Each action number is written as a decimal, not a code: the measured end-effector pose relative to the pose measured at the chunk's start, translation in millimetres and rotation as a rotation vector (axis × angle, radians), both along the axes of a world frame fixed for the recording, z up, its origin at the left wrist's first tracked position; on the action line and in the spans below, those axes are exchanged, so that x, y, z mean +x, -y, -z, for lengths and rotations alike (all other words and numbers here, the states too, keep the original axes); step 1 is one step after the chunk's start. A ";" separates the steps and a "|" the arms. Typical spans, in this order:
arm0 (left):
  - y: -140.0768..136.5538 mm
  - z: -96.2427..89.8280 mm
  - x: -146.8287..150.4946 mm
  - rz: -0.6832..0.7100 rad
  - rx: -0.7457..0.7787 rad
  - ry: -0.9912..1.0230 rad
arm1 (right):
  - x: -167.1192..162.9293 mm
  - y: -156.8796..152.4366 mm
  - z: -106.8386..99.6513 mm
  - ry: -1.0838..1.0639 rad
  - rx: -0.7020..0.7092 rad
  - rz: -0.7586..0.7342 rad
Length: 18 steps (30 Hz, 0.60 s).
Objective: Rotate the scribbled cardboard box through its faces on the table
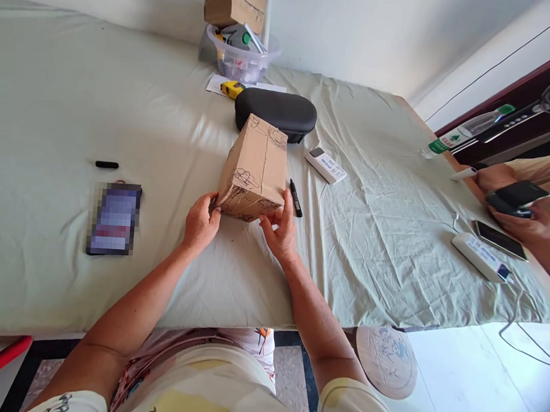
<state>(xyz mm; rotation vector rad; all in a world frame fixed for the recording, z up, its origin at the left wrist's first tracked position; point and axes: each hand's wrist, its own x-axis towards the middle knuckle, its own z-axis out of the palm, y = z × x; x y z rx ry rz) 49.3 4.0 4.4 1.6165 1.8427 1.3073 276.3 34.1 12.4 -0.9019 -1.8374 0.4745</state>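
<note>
A brown cardboard box [258, 168] with black scribbles near its corners is between my two hands, close to the middle of the table. My left hand [202, 222] grips its near left corner, thumb toward the box. On the near right corner my right hand [280, 228] has its fingers against the cardboard. Whether the box's underside rests fully on the cloth cannot be seen. Just right of the box lies a black marker pen [296, 198], uncapped, by my right fingers. A small black pen cap [106, 164] sits apart on the left.
Behind the box is a black zip case [276, 111], with a yellow tape measure [232, 89] and a filled plastic basket [246, 64] beyond. A phone [114, 219] lies left; a white power bank [326, 165] lies right. Another person's hands [526, 218] hold a dark object at far right.
</note>
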 end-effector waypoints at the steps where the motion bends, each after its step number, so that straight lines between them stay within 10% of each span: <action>1: -0.1 0.0 0.4 -0.011 -0.021 -0.019 | -0.1 -0.1 0.5 0.015 -0.025 0.015; 7: -2.3 3.0 2.8 -0.036 -0.071 -0.057 | 1.1 -2.6 3.1 0.219 -0.337 0.062; 18: -1.7 -1.0 -0.3 0.028 -0.091 0.078 | -1.3 -0.3 0.3 0.301 -0.433 0.066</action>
